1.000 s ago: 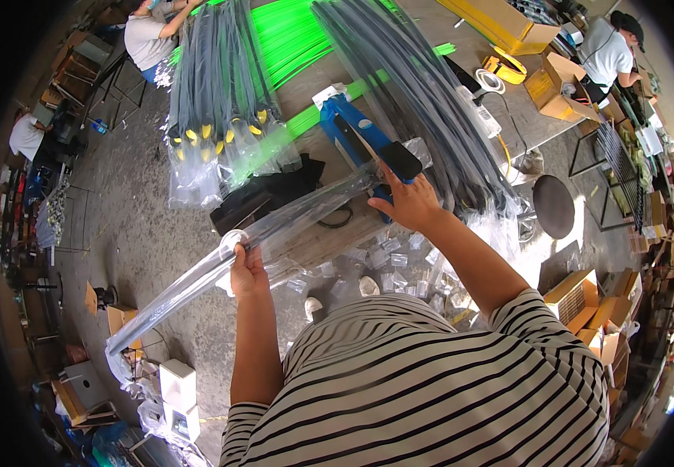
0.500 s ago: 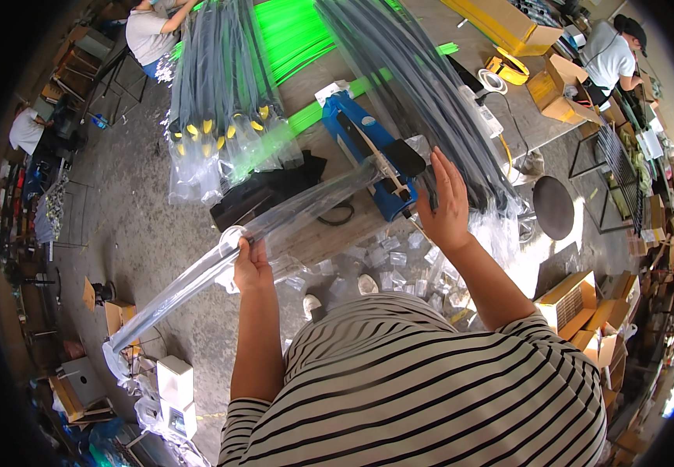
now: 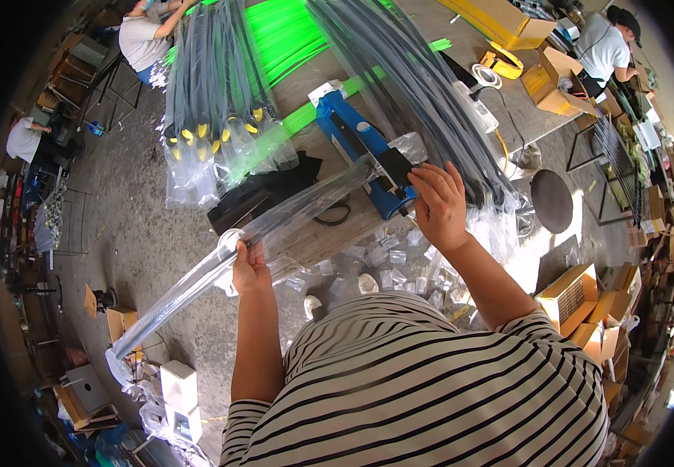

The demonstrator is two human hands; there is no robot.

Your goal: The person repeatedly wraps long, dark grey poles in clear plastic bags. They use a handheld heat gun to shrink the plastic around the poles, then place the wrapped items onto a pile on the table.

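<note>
My left hand (image 3: 252, 266) is closed around a long clear plastic sleeve (image 3: 177, 300) with a grey rod-like piece inside. A round white part (image 3: 232, 240) shows at the hand. From there, the sleeve's flat end (image 3: 313, 201) runs up to the right and lies across a blue heat sealer (image 3: 350, 138), under its arm. My right hand (image 3: 439, 204) is at the sealer's black press handle (image 3: 394, 168), fingers bent over its edge. The handle lies low against the sealer body. Part of the sleeve under the arm is hidden.
Bagged grey lengths with yellow tips (image 3: 212, 101) lie at the far left of the table, beside bright green strips (image 3: 286, 35). More bagged dark lengths (image 3: 407, 86) lie right of the sealer. A round stool (image 3: 552, 201), open cartons (image 3: 566, 300) and several co-workers are around.
My right hand has gone from spread fingers beside the raised black handle to fingers bent over it, and the handle has come down. My left hand keeps hold of the sleeve.
</note>
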